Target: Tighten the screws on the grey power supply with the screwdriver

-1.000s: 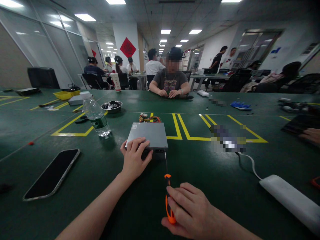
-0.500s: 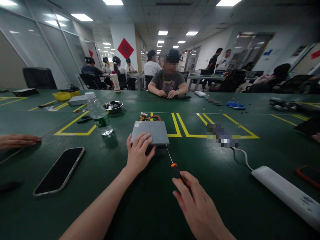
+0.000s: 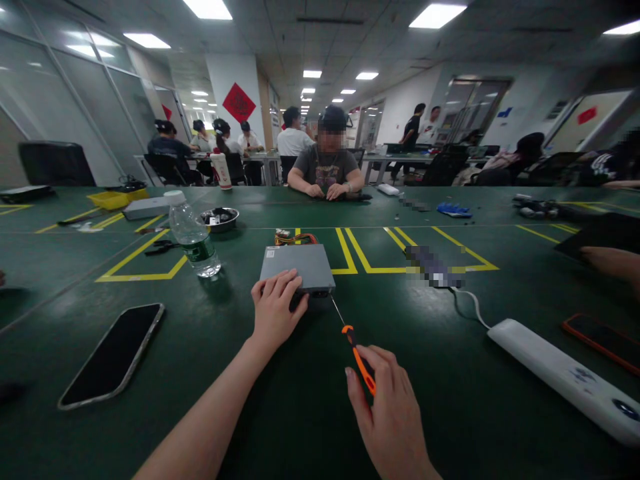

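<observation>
A grey metal computer power supply [image 3: 305,260] lies on the green table, its bundle of coloured wires [image 3: 300,239] at the back. My left hand [image 3: 275,308] grips its near left corner, fingers over the top and thumb down the front side. In my right hand [image 3: 387,400] is a screwdriver [image 3: 358,353] with an orange and black handle. Its thin shaft reaches the near right corner of the power supply; whether the tip sits in a screw is too small to tell. The fingers lie along the handle, with the thumb a little off it.
A water bottle [image 3: 194,240] and a metal bowl [image 3: 220,219] of small parts stand behind on the left. A phone [image 3: 115,353] lies at left. On the right are a white power strip [image 3: 555,373] and another person's hand [image 3: 613,263]. A person [image 3: 327,163] sits opposite.
The screwdriver handle has turned, showing more orange, and my right thumb has moved away from it. My left hand stays on the power supply. The whole view has shifted slightly.
</observation>
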Action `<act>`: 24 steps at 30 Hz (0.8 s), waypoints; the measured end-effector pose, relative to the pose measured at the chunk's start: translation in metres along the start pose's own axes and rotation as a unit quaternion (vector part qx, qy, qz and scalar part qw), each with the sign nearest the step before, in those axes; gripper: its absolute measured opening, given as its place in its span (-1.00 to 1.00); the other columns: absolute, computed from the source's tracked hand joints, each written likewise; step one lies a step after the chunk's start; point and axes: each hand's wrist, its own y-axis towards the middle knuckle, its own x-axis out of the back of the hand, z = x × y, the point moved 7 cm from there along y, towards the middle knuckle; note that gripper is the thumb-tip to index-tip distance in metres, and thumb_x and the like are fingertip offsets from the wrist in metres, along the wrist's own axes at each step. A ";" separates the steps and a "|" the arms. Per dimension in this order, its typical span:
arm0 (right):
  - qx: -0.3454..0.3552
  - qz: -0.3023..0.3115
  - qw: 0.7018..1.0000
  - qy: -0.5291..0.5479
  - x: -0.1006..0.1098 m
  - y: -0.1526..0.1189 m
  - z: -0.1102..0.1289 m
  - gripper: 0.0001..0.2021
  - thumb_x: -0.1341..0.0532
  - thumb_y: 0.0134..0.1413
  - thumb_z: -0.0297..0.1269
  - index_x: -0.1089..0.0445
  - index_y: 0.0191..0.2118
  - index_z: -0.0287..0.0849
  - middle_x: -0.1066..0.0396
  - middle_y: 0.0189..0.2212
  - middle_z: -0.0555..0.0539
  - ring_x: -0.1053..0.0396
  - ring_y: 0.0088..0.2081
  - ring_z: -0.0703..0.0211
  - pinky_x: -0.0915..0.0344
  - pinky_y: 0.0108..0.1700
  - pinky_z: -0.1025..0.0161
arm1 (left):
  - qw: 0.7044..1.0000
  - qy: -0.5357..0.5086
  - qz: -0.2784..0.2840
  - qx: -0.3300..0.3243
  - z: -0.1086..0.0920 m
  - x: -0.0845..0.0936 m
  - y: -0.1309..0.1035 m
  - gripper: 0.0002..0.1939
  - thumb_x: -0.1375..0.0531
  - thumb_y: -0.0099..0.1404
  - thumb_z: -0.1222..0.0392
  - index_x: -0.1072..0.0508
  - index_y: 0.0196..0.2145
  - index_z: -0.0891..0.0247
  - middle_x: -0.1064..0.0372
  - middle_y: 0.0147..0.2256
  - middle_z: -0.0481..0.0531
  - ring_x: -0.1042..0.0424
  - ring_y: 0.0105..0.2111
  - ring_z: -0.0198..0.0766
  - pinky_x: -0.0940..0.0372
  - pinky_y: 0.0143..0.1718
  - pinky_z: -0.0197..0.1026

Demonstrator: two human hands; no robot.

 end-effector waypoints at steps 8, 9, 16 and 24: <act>0.019 -0.053 0.998 0.017 0.013 0.012 -0.004 -0.82 0.04 0.30 -0.33 -0.24 -0.10 -0.22 -0.36 -0.39 -0.12 -0.36 -0.40 0.14 -0.31 -0.35 0.21 | 1.000 0.001 -0.002 0.000 0.001 0.000 0.000 -0.73 -0.11 0.23 0.12 -0.34 -0.09 0.10 -0.35 0.00 0.05 -0.28 0.01 -0.09 0.01 -0.02 0.04; 0.011 -0.050 0.999 0.016 0.013 0.014 -0.007 -0.81 0.06 0.31 -0.32 -0.24 -0.12 -0.21 -0.35 -0.42 -0.10 -0.35 -0.43 0.16 -0.29 -0.38 0.21 | 1.000 0.001 -0.002 0.000 0.001 0.000 0.001 -0.73 -0.11 0.23 0.12 -0.34 -0.09 0.10 -0.35 0.01 0.05 -0.28 0.01 -0.09 0.01 -0.02 0.04; 0.019 -0.064 0.998 0.007 0.009 0.009 0.000 -0.80 0.01 0.25 -0.31 -0.22 -0.10 -0.28 -0.30 -0.27 -0.23 -0.33 -0.27 0.02 -0.32 -0.31 0.11 | 1.000 0.005 0.000 0.000 0.001 -0.001 0.000 -0.73 -0.11 0.24 0.12 -0.34 -0.09 0.11 -0.35 0.01 0.05 -0.27 0.02 -0.09 0.02 -0.01 0.04; -0.009 -0.052 0.996 0.071 0.004 0.010 -0.007 -0.82 -0.03 0.27 -0.22 -0.26 -0.18 -0.23 -0.33 -0.41 -0.10 -0.33 -0.43 0.15 -0.30 -0.41 0.23 | 1.000 0.004 0.000 0.005 0.001 -0.001 0.000 -0.74 -0.10 0.24 0.12 -0.34 -0.10 0.11 -0.34 0.02 0.05 -0.26 0.03 -0.08 0.01 -0.01 0.05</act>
